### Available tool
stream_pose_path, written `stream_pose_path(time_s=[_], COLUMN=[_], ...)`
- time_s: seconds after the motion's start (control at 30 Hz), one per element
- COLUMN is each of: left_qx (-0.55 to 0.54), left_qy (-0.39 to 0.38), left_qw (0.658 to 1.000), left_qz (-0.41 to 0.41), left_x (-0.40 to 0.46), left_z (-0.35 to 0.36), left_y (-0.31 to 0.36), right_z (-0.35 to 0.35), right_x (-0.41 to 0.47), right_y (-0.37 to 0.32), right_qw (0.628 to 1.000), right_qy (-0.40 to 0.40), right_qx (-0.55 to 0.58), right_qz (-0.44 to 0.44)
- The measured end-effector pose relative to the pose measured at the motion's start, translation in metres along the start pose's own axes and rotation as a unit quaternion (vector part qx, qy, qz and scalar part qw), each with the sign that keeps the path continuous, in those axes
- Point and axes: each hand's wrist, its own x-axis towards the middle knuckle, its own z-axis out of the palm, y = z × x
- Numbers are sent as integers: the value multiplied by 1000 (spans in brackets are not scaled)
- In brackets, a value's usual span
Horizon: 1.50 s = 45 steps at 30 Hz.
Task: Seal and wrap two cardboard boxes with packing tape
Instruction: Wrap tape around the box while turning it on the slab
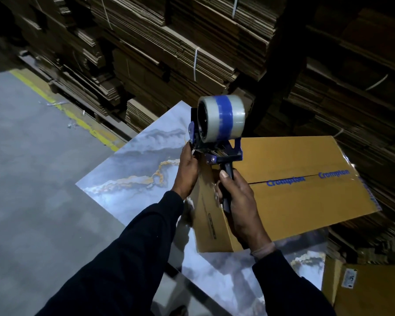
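the cardboard box (290, 192), printed "crompton", lay closed on the marble-patterned table (132, 169); its contents could not be seen. a second cardboard box (369, 290) sat lower, at the right edge. the right hand (240, 201) gripped the handle of the tape dispenser (217, 142), fingers curled round it, above the box's near-left corner. the tape roll (224, 119) stood upright on it. the left hand (188, 168) touched the dispenser's front end; its exact hold could not be told. stacked flat cartons (169, 53) stood behind.
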Motion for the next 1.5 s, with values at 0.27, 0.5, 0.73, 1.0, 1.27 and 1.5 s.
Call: stream_pose_path(time_s=[0.27,0.5,0.73,1.0,1.27,1.5], left_qx=[116,197,271,293,228,209], left_qy=[-154,-210,-165,-127,-110,-103], left_qw=[979,950,926,922,945,950], left_qz=[72,118,206,220,206,207], left_x=[-127,-149,-161,-161,-164,-162], left_z=[8,17,32,35,36,37], left_y=[-28,5,-4,-19,-18,-23], right_z=[-3,-5,-10,0,4,4], right_x=[-1,-3,3,9,4,-4], right_y=[-6,-17,-33,-29,-28,-28], right_qw=[999,997,990,958,940,943], right_qy=[-22,-50,-71,13,36,42], right_qx=[15,18,-86,-286,-338,-331], right_qz=[29,64,88,28,7,-1])
